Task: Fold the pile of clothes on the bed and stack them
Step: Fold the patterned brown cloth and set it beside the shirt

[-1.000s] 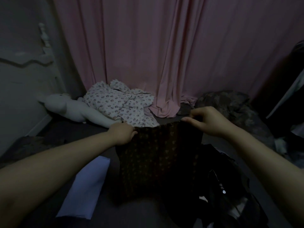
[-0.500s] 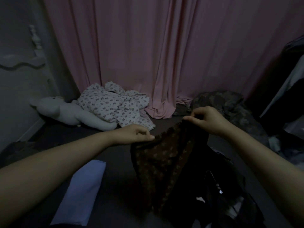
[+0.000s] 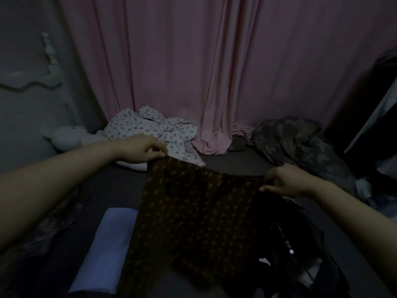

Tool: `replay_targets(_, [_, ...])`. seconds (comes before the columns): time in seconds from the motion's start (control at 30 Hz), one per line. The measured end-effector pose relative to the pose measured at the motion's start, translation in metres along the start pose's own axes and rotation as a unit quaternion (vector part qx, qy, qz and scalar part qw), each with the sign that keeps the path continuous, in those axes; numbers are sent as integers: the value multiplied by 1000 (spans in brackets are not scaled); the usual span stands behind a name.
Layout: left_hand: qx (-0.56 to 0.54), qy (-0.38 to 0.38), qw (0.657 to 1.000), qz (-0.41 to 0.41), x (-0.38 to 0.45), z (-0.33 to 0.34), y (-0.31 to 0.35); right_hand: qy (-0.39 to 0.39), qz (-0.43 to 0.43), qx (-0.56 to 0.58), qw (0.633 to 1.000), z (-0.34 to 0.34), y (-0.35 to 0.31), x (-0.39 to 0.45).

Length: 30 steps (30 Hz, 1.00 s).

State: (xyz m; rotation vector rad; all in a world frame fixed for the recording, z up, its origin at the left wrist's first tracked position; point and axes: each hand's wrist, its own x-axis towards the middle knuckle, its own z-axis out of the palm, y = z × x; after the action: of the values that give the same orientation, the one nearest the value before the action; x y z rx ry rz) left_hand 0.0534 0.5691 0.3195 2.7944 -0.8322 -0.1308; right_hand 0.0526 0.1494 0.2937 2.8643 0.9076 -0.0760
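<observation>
1. The left hand pinches the upper left corner of a brown patterned cloth, fingers curled down onto its edge.
2. The right hand pinches the upper right corner of the same cloth, thumb and fingers closed on the fabric.
3. The cloth is stretched between the two hands, its top edge sloping down from left to right, and it hangs spread out above the dark bed.
4. A folded pale blue garment lies on the bed below and left of the cloth, whose lower left edge overlaps it in view.
5. A heap of black clothes sits to the right, just under the right hand, with a small shiny bit showing among the folds.
6. A crumpled white floral garment lies farther back, behind the left hand.
7. A white plush toy rests beside it at the left, near the wall.
8. A dark mottled bundle lies at the back right.
9. A pink curtain hangs behind everything, its hem pooling on the bed between the floral garment and the bundle.
</observation>
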Motion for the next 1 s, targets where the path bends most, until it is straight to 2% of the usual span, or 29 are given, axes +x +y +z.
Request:
replay_targets(0.07, [147,-11,989,24,1,6,-1,37,-10,30,999,-1,-1,7])
replay_targets(0.13, [208,-4,978,35,-1,13,-3,60,-2,64,996,-4,-1,11])
replay_targets(0.2, [200,68,976,59,-4,19,-10,83,-4,90,992,-6,1,13])
replay_targets(0.27, [181,90,978,47,-7,22,-14,110,1,88,990,-7,1,13])
replay_targets(0.33, [196,84,977,27,-8,27,-17,126,18,33,991,-9,-2,12])
replay_targets(0.4, [218,118,968,32,-7,29,-15,131,18,-47,990,-10,-7,13])
replay_targets(0.47, [222,171,959,46,-4,32,-15,119,36,-101,987,-9,-13,19])
replay_targets(0.53, [196,218,954,65,0,33,-17,65,114,-113,985,-10,-15,29])
replay_targets(0.6, [183,244,950,73,1,29,-16,8,197,-65,978,-10,-11,36])
replay_targets(0.67, [210,257,941,63,1,26,-16,-7,235,8,972,-12,-5,39])
replay_targets(0.73, [223,249,942,10,-1,25,-17,30,256,65,964,-12,-2,39])
replay_targets(0.83, [207,187,950,-142,2,35,-24,81,257,169,948,-3,-8,46])
replay_targets(0.9, [151,129,955,-221,7,49,-31,60,253,217,941,15,-12,59])
replay_targets(1.0, [66,66,952,-292,20,82,-51,30,285,234,929,53,-17,88])
